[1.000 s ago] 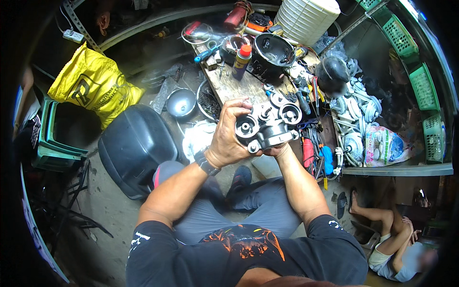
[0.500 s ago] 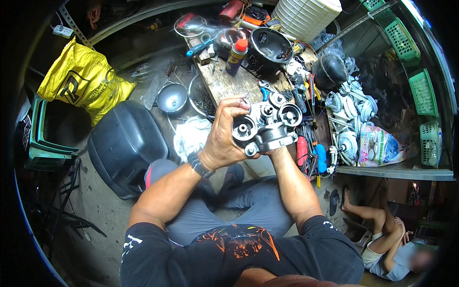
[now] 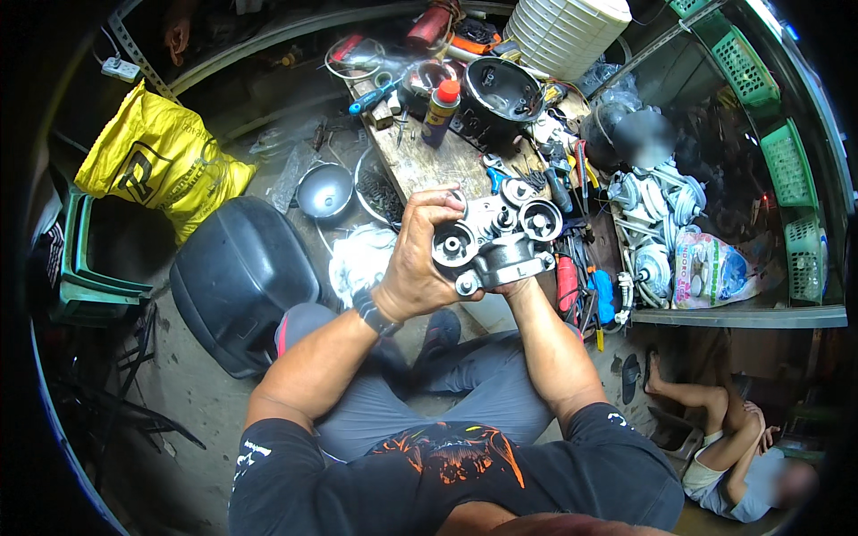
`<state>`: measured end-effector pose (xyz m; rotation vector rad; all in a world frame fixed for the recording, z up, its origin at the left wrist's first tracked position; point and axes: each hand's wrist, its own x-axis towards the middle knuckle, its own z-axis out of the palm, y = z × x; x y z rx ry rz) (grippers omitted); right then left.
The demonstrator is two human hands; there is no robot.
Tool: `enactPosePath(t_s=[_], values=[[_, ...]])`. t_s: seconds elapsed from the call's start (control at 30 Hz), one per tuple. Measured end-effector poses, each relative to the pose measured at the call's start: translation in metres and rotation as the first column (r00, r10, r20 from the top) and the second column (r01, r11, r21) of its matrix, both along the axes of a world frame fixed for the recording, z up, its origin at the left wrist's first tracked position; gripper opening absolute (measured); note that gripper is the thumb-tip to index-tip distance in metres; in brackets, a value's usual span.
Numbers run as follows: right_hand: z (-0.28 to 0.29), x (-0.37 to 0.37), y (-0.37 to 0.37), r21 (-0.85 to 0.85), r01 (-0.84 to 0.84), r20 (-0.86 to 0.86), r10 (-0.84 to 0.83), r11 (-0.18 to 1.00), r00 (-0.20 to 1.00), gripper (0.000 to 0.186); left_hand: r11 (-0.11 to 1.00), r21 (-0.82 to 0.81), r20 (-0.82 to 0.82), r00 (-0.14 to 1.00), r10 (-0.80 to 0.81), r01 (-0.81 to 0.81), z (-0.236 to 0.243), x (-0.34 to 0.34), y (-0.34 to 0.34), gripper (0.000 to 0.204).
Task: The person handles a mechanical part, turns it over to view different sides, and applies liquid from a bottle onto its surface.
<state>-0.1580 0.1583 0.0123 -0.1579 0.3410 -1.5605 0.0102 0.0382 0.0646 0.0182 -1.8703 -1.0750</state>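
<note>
In front of my chest, above the bench's near end, I hold a black and silver cast metal machine part with several round cups on its upper face. My left hand is closed round its left side, the fingers over the top edge and the thumb side underneath. From below, my right hand reaches the part's underside; most of its fingers are hidden behind the casting. A blue-handled tool lies on the wooden bench just behind the part.
On the bench stand a red-capped spray can and a black pot. Metal parts pile up at right. A black case, a metal bowl and a yellow sack are at left. Another person sits at lower right.
My view has shifted slightly, so the surroundings sit a little differently. Both hands stay on the metal part, which hardly moves.
</note>
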Motion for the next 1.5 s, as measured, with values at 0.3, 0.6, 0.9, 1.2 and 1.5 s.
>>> enactPosePath(t_s=[0.3,0.6,0.9,1.2,1.5], values=[[-0.016,0.007,0.013,-0.035,-0.044,0.009,0.044,0.998,0.999,0.061,0.951,0.223,-0.033,0.976,-0.214,0.216,0.003,-0.001,-0.024,0.091],[-0.02,-0.005,0.009,-0.15,0.247,-0.28,-0.281,0.957,0.918,0.083,0.372,0.919,0.137,0.78,-0.61,0.129,0.0,0.009,-0.057,0.121],[0.002,0.009,0.007,-0.107,0.405,-0.834,-0.304,0.908,0.46,0.088,0.079,0.87,-0.456,0.854,-0.252,0.487,-0.018,-0.019,-0.008,0.102],[0.006,0.022,0.007,-0.117,0.332,-0.596,-0.333,0.936,0.731,0.095,-0.028,0.887,-0.458,0.872,-0.172,0.461,-0.008,-0.017,-0.022,0.074],[-0.001,0.017,0.014,0.279,-0.024,-0.078,0.048,0.96,0.996,0.063,-0.076,0.85,-0.514,0.791,-0.331,0.521,-0.007,-0.004,-0.032,0.058]])
